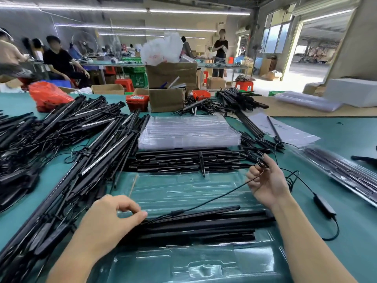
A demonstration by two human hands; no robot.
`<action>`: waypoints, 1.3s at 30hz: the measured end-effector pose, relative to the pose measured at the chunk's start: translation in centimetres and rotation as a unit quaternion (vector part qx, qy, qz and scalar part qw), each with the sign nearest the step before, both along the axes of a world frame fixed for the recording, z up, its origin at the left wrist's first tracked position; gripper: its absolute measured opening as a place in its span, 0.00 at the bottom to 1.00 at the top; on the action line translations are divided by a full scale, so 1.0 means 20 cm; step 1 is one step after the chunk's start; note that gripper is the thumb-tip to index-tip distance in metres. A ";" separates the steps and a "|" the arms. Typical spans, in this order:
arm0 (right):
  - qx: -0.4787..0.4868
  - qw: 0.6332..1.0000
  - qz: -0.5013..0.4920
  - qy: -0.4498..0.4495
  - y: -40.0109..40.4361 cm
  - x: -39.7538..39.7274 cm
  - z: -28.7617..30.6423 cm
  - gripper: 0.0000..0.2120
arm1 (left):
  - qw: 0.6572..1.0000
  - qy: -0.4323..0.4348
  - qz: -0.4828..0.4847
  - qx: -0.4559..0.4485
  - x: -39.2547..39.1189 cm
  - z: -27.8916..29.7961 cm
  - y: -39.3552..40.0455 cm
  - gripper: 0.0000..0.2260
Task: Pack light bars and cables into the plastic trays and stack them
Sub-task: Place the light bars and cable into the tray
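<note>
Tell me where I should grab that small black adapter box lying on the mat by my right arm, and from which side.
Take the adapter box across its long flat sides, coming down from above. It lies flat on the green mat, clear of the right hand, and cable exits both ends, so an end grip would likely pinch cable.

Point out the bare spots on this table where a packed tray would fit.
Bare green mat lies right of the open tray, past the black adapter, below the filled tray. The left is crowded with heaped light bars; straight ahead sit stakes and empty trays.
</note>
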State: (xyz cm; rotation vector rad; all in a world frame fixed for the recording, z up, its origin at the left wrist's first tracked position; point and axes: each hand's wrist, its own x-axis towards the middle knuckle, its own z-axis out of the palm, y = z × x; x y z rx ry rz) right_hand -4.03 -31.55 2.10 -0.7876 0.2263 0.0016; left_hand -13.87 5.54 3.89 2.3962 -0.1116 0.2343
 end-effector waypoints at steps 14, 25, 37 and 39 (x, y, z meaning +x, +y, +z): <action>-0.370 0.928 0.045 0.005 0.15 0.03 0.06 0.23 | 0.980 0.058 -0.186 -0.031 0.02 -0.05 -0.07 0.07; -0.416 0.907 0.068 0.020 0.17 0.05 0.04 0.22 | 0.981 0.009 -0.191 0.019 0.00 -0.07 -0.07 0.09; -0.330 0.944 0.033 0.001 0.14 0.02 0.02 0.21 | 0.967 0.092 -0.236 0.030 0.01 -0.02 -0.07 0.06; -0.335 0.942 0.033 -0.001 0.14 0.03 0.02 0.21 | 0.964 0.108 -0.237 0.049 0.01 0.00 -0.08 0.05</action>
